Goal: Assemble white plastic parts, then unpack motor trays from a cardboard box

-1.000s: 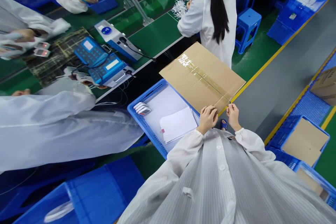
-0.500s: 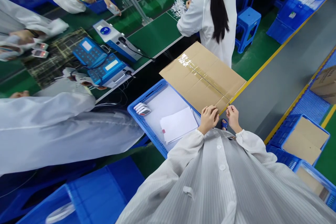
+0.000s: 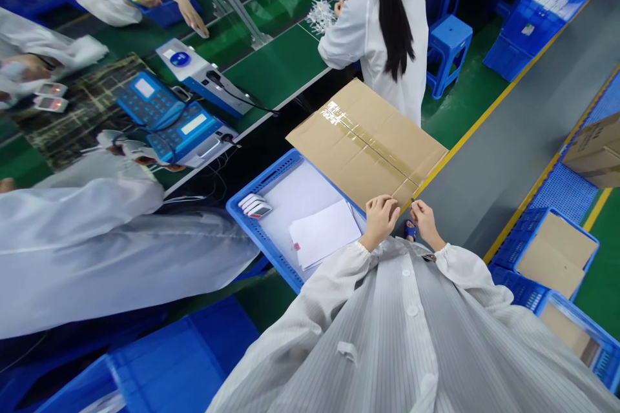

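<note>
A flat brown cardboard sheet (image 3: 339, 161) with clear tape down its middle lies over the right part of a blue plastic crate (image 3: 264, 239). My left hand (image 3: 380, 222) rests at the sheet's near edge, fingers bent and slightly apart on the cardboard. Just right of the sheet's near corner is my right hand (image 3: 424, 221), its thumb and fingers pinched together. A small dark tip sticks out of that pinch, too small to name. Inside the crate are white paper sheets (image 3: 324, 232) and several small white devices (image 3: 255, 206) in a row.
A green workbench (image 3: 285, 55) carries blue-and-grey instruments (image 3: 179, 122) with cables. Co-workers in white coats sit at left and ahead. A blue stool (image 3: 449, 45) stands beyond the sheet. Blue crates with cardboard (image 3: 557, 255) are at right, beside a grey aisle (image 3: 513, 135).
The whole view has shifted a little, so most things appear farther left. Both my hands stay at the sheet's near corner, in nearly the same pose.
</note>
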A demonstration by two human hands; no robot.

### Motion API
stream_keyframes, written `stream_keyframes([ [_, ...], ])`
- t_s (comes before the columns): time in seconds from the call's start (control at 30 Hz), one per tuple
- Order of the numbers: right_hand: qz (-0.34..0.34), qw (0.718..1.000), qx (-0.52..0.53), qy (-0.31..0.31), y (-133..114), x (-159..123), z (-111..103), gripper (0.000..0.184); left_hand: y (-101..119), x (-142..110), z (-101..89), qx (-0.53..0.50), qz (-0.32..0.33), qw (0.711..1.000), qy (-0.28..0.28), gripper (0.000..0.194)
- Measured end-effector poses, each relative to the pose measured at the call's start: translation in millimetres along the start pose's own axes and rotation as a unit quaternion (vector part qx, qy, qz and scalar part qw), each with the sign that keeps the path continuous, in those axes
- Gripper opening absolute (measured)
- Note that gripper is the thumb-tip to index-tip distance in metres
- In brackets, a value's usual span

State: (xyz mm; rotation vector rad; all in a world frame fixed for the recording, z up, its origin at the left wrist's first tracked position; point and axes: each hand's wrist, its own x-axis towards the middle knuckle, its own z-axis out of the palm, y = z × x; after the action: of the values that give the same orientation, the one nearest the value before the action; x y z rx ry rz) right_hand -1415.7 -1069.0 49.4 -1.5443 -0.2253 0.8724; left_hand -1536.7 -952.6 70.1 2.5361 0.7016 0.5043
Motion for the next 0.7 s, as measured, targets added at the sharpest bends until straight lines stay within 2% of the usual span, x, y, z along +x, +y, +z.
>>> stream_keyframes([
  [0.17,-0.025,0.999,-0.016,0.022,-8.1,3.3,-20.2,0.043,13.8,18.3,1.7,0.023,-0.008,0.999,-0.028,0.032],
  [0.33,-0.067,0.995,-0.045,0.057,-29.8,21.3,-50.5,0.052,33.8,57.5,11.5,0.056,0.038,0.995,-0.074,0.054],
  [0.43,-0.101,0.989,-0.092,0.061,-47.6,32.9,-65.4,0.046,37.0,80.9,13.9,0.076,0.064,0.990,-0.105,0.057],
  [0.53,-0.134,0.977,-0.159,0.052,-66.4,47.3,-74.5,0.035,36.9,93.9,12.6,0.096,0.085,0.983,-0.132,0.056],
  [0.7,-0.177,0.948,-0.264,0.029,-94.1,78.8,-70.1,0.017,43.2,99.0,9.9,0.133,0.093,0.975,-0.153,0.055],
])
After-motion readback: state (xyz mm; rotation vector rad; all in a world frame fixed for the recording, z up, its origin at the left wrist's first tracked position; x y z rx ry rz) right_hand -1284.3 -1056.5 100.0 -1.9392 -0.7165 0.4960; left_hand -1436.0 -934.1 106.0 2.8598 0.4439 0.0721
